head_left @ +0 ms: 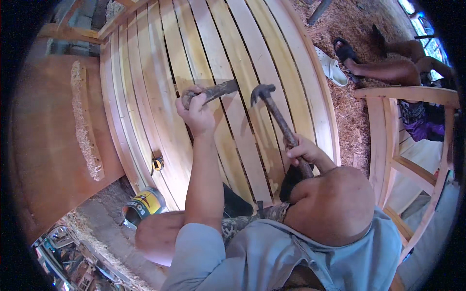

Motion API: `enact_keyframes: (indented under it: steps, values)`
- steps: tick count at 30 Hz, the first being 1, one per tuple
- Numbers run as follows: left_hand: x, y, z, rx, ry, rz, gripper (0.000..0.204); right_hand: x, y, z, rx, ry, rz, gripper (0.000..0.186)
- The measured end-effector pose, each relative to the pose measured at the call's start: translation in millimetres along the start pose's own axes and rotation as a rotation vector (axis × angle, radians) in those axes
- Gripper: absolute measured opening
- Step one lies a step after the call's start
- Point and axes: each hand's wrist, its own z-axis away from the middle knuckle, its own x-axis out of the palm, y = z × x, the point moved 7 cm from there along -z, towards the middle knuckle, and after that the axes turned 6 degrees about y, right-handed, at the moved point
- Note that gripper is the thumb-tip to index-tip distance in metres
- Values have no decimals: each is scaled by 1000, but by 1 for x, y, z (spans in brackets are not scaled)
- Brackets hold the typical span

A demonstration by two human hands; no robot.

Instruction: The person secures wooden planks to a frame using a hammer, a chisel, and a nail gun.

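My left hand (198, 110) is closed around a worn, mottled brown bar that looks like a chisel (221, 91). Its flat, straight end points right, over the pale wooden slats (238, 123). In my right hand (307, 151) is a claw hammer (277, 112), gripped by its brown handle near my raised knee. The dark hammer head is up and to the right of the bar's end, apart from it. I cannot tell whether the bar touches the slats. Below my left hand, a yellow and black tape measure (158, 163) lies on the slats.
A labelled can (145, 202) stands beside the slats at lower left. A brown board (53, 145) with a strip of shavings lies left. At right are a pale clog (331, 67), wood shavings (357, 116), another person's legs (388, 70) and a wooden frame (388, 140).
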Motion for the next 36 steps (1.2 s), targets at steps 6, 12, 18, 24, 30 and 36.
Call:
enact_keyframes:
  steps: [6, 12, 18, 24, 30, 36]
  values:
    - [0, -5, 19, -21, 8, -112, 21, -33, -33, -7, -373, 611, 585, 39]
    - [37, 24, 54, 21, -65, -286, 22, -49, -53, -3, -369, 669, 544, 27]
    - [84, 35, 72, 141, -198, -521, 22, -53, -82, -3, -354, 744, 398, 32]
    - [104, 41, 78, 205, -161, -436, 23, -61, -100, -2, -448, 798, 577, 33]
    - [108, 3, 72, 120, -105, -360, 22, -64, -74, -3, -330, 762, 430, 35]
    - [98, -33, 79, 106, -97, -356, 24, -69, -74, 6, -350, 848, 529, 37]
